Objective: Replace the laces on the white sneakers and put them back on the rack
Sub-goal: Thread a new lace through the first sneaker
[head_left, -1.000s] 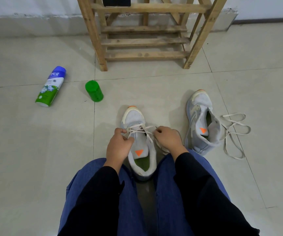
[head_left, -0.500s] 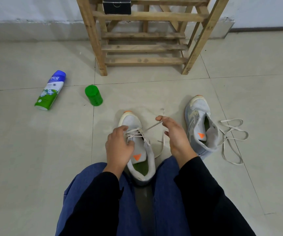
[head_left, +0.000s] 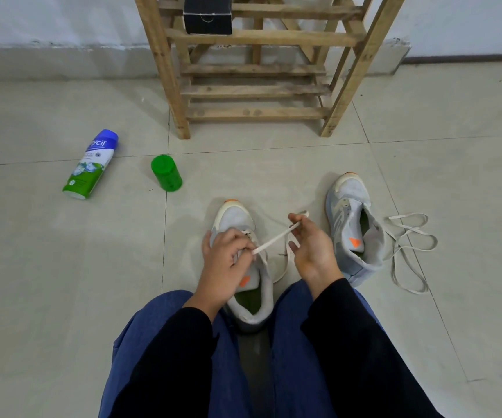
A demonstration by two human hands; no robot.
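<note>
Item: near sneaker [head_left: 234, 217], my left hand [head_left: 227, 263] gripping its upper, my right hand [head_left: 310, 250] pinching its lace [head_left: 274, 238] taut.

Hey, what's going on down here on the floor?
A person sits on the floor working a lace on a white sneaker wedged between their knees. The left hand pinches the lace at the eyelets, while the right hand pulls its free end out tight. The second sneaker stands to the right with a loose lace on the tiles beside it. Neither shoe is on the wooden rack yet.
</note>
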